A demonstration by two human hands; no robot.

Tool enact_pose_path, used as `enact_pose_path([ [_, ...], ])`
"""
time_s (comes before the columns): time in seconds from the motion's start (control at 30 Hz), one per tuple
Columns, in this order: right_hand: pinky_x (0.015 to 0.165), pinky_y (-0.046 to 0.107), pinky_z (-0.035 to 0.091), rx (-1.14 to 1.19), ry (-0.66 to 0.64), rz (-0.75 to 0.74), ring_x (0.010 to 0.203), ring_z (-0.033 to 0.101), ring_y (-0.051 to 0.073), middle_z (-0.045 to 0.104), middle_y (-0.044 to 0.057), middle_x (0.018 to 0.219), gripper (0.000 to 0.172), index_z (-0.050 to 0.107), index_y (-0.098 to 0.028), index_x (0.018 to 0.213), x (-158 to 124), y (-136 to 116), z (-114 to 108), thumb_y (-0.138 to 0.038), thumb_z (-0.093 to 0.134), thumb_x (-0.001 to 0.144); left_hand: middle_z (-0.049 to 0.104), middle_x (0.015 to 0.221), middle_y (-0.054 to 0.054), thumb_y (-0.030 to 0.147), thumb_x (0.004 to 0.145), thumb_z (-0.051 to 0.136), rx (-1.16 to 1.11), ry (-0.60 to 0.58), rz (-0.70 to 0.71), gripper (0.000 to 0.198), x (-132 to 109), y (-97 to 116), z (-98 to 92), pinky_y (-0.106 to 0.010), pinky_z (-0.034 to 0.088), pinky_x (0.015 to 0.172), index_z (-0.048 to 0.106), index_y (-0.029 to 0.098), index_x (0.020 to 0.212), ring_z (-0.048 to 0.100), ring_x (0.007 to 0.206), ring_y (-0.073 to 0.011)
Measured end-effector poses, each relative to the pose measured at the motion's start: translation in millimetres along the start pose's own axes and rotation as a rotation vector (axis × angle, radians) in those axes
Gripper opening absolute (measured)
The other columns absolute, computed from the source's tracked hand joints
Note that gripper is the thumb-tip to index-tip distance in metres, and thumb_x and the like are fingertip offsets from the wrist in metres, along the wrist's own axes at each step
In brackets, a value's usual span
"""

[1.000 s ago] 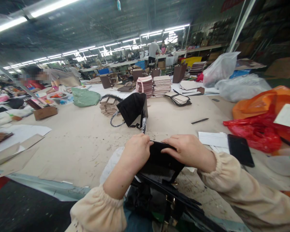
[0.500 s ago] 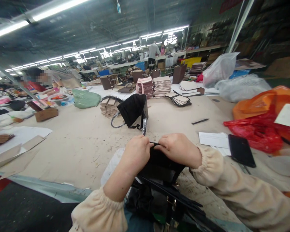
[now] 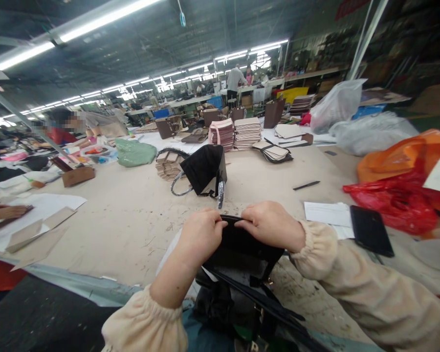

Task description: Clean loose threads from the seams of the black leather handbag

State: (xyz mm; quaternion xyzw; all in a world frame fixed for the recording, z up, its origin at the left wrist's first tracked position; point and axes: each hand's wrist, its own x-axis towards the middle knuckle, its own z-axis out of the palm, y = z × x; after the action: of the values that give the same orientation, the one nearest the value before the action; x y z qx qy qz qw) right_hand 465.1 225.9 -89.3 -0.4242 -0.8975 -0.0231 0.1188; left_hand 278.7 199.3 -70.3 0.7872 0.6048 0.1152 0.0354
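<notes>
A black bag [image 3: 242, 254] with gold-coloured metal fittings is close to my body at the table's front edge, its mouth open toward me. My left hand [image 3: 204, 234] pinches the far rim of that bag near its left corner. My right hand [image 3: 269, 226] grips the same rim a little to the right, thumb and fingers closed on it. Just beyond my hands a second black bag [image 3: 204, 168] lies tilted on the table, its handles wrapped in clear film.
Stacked panels [image 3: 247, 133] stand behind the second bag. To the right are a black phone [image 3: 371, 231], white papers [image 3: 328, 213], a dark pen-like tool [image 3: 306, 185] and a red plastic bag [image 3: 396, 200]. A green bag [image 3: 135, 152] lies at the left back. People work farther off.
My left hand has shifted left along the rim, away from my right hand, and the bag's mouth shows wider. The view has moved slightly.
</notes>
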Motion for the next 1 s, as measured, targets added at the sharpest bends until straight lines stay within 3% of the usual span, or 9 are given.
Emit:
enact_pose_path([
  [0.1, 0.054, 0.028, 0.029, -0.001, -0.029, -0.001, 0.063, 0.059, 0.017, 0.068, 0.004, 0.068, 0.036, 0.065, -0.021, 0.067, -3, 0, -7, -0.045, 0.047, 0.088, 0.063, 0.076, -0.004, 0.028, 0.083, 0.051, 0.066, -0.016, -0.003, 0.021, 2, 5, -2.4, -0.029, 0.039, 0.064, 0.061, 0.018, 0.069, 0.057, 0.073, -0.0182],
  [0.3, 0.05, 0.025, 0.027, 0.132, -0.127, -0.012, 0.05, 0.05, 0.012, 0.06, 0.001, 0.054, 0.036, 0.062, -0.02, 0.059, -32, 9, -25, -0.042, 0.052, 0.085, 0.063, 0.075, -0.003, 0.03, 0.083, 0.051, 0.02, -0.043, 0.14, 0.021, 6, 24, 5.5, -0.027, 0.04, 0.064, 0.06, 0.018, 0.069, 0.057, 0.071, -0.0166],
  [0.5, 0.05, 0.023, 0.026, 0.243, -0.136, 0.119, 0.05, 0.046, 0.009, 0.055, -0.001, 0.053, 0.039, 0.057, -0.017, 0.058, -57, 16, -23, -0.043, 0.049, 0.086, 0.062, 0.074, -0.004, 0.027, 0.083, 0.052, 0.012, -0.028, 0.229, 0.019, 10, 43, 11.5, -0.027, 0.041, 0.063, 0.06, 0.016, 0.069, 0.058, 0.071, -0.0172],
  [0.87, 0.048, 0.023, 0.025, 0.332, -0.152, 0.088, 0.049, 0.042, 0.009, 0.049, -0.002, 0.049, 0.045, 0.053, -0.017, 0.058, -50, 15, -23, -0.05, 0.045, 0.087, 0.062, 0.073, -0.003, 0.026, 0.083, 0.052, -0.005, -0.003, 0.254, 0.02, 9, 39, 12.1, -0.027, 0.043, 0.064, 0.06, 0.016, 0.067, 0.058, 0.07, -0.0169],
  [1.0, 0.05, 0.022, 0.032, 0.437, -0.203, 0.056, 0.052, 0.048, 0.011, 0.058, -0.001, 0.058, 0.029, 0.064, -0.018, 0.075, -48, 17, -29, -0.038, 0.047, 0.086, 0.062, 0.073, -0.004, 0.026, 0.083, 0.051, -0.015, -0.01, 0.249, 0.02, 9, 38, 11.6, -0.026, 0.043, 0.063, 0.061, 0.016, 0.067, 0.058, 0.07, -0.0167],
])
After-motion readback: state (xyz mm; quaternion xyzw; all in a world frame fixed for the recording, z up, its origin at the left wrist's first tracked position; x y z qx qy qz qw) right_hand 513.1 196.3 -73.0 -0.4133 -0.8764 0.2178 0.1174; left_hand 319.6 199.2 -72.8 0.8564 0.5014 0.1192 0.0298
